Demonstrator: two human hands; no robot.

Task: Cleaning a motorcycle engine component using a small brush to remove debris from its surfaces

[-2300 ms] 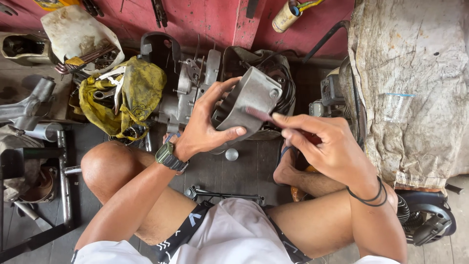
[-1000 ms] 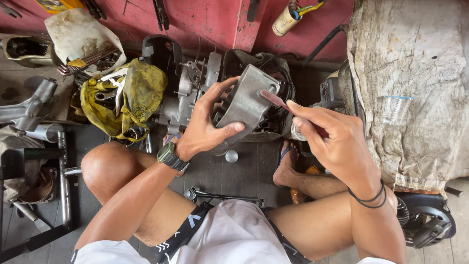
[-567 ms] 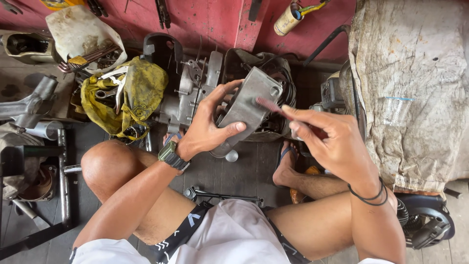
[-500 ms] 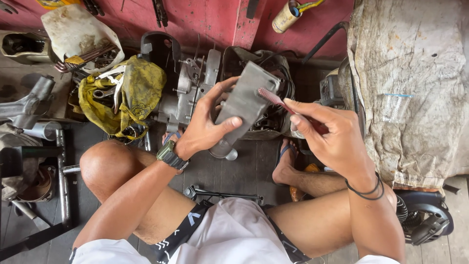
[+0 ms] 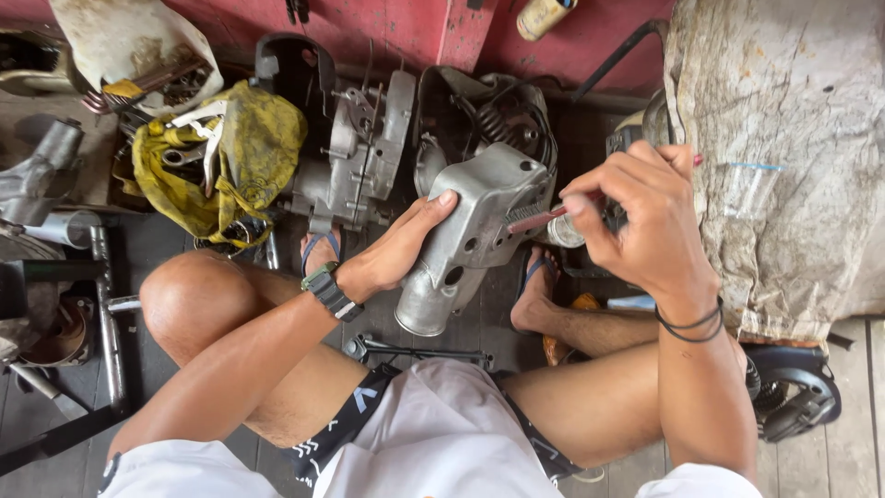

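Observation:
My left hand (image 5: 398, 249), with a dark watch on the wrist, grips a grey cast-metal engine cover (image 5: 475, 235) from its left side and holds it above my lap. Its round open end points down toward my knees. My right hand (image 5: 641, 221) pinches a small red-handled brush (image 5: 544, 218), and the brush's bristled end touches the right edge of the cover. Black bands circle my right wrist.
An engine block (image 5: 364, 152) lies on the floor ahead, beside a dark housing with springs (image 5: 498, 115). A yellow rag with wrenches (image 5: 217, 157) sits at left. A dirty grey tarp (image 5: 784, 157) covers something at right. A black tool (image 5: 419, 350) lies between my legs.
The cover has been turned and tilted in my left hand, its open end now pointing down. My right hand with the brush has risen and shifted to the cover's right edge.

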